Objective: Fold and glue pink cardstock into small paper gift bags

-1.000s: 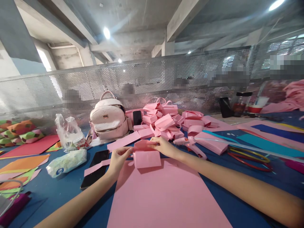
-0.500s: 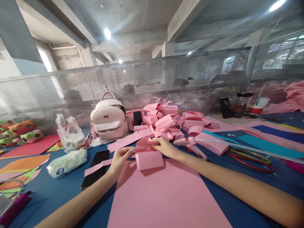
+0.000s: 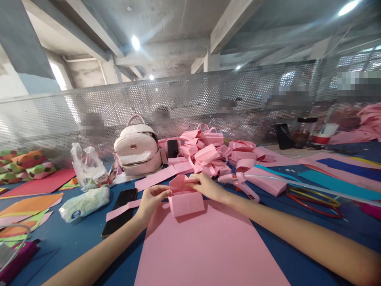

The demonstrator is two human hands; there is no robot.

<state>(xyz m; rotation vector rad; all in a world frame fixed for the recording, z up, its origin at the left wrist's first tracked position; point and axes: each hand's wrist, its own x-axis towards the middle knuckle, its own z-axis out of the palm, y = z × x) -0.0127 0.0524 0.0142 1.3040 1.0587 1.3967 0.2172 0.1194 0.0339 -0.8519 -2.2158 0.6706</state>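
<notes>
A small folded pink paper box stands open-topped over the far end of a large pink sheet. My left hand pinches the box's left edge between thumb and fingertips. On the far right side of its rim, my right hand pinches the paper, its fingertips partly hidden by the upright flap. Just right of my right hand lies a pink glue gun. A narrow pink strip lies across a black phone, left of my left hand.
Behind the box are a heap of folded pink paper pieces and a white backpack. A tissue pack and plastic bag lie left. Red and yellow cable loops and coloured sheets lie right.
The box has tilted slightly and its front has come down a little. My left hand has moved slightly right along its edge; both hands keep their pinch.
</notes>
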